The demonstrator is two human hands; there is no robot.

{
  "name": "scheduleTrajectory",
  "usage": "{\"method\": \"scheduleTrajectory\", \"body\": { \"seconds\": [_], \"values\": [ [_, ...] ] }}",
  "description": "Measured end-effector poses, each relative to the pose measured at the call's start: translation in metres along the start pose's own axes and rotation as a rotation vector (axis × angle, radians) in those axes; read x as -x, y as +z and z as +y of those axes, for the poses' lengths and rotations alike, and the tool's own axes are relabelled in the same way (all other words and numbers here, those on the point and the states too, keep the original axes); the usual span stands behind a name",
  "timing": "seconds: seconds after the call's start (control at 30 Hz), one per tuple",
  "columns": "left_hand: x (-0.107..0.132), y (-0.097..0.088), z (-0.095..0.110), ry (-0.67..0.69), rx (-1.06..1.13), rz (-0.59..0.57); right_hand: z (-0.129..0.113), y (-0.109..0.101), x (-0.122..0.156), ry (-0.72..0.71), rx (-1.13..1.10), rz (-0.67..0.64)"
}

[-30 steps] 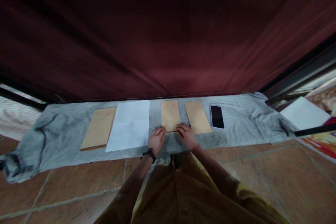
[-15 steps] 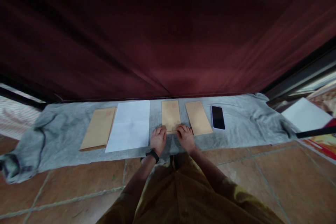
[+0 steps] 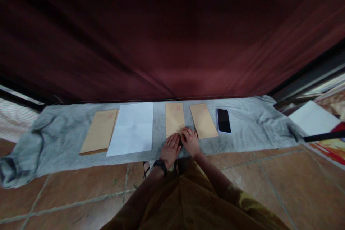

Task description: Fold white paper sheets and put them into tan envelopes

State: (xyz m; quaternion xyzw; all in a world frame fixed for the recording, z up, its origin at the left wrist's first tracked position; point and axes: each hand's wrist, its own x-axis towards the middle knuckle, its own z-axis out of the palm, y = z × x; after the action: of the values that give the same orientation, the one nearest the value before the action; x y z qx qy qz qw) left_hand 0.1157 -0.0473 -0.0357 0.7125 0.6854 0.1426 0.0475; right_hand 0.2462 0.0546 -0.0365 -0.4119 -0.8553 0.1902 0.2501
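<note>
A brown paper envelope [image 3: 174, 116] with a faint reddish mark near its top right lies upright in front of me. My left hand [image 3: 170, 150], with a dark band on the wrist, rests flat at its bottom edge, fingers stretched out and side by side. At the lower right corner of the same envelope, my right hand [image 3: 191, 143] has its fingers bent and pressed on the edge. The fingertips of both hands nearly meet, and they cover part of that bottom edge. Just right of it lies a second brown envelope [image 3: 204, 120], slightly slanted, close to my right hand.
A grey cloth [image 3: 248, 125] covers the narrow surface. On it lie a phone [image 3: 223, 120] at the right, a creased white paper sheet [image 3: 132, 129] and a brown envelope stack [image 3: 99, 131] at the left. A dark red curtain [image 3: 172, 43] hangs behind; floor tiles [image 3: 88, 183] show below.
My left hand has moved right from the envelope's lower left corner to the middle of its bottom edge, and its fingers have straightened. The right hand stays nearly where it was.
</note>
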Motion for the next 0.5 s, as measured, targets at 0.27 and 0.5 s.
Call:
{"method": "scheduleTrajectory", "body": {
  "seconds": [0.27, 0.5],
  "values": [
    [0.000, 0.004, 0.001, -0.028, -0.019, 0.003, -0.010, -0.006, 0.019, -0.223, -0.049, -0.064],
    [0.002, 0.006, 0.001, -0.045, -0.001, 0.028, -0.016, -0.005, 0.028, -0.227, 0.028, -0.112]
  ]
}}
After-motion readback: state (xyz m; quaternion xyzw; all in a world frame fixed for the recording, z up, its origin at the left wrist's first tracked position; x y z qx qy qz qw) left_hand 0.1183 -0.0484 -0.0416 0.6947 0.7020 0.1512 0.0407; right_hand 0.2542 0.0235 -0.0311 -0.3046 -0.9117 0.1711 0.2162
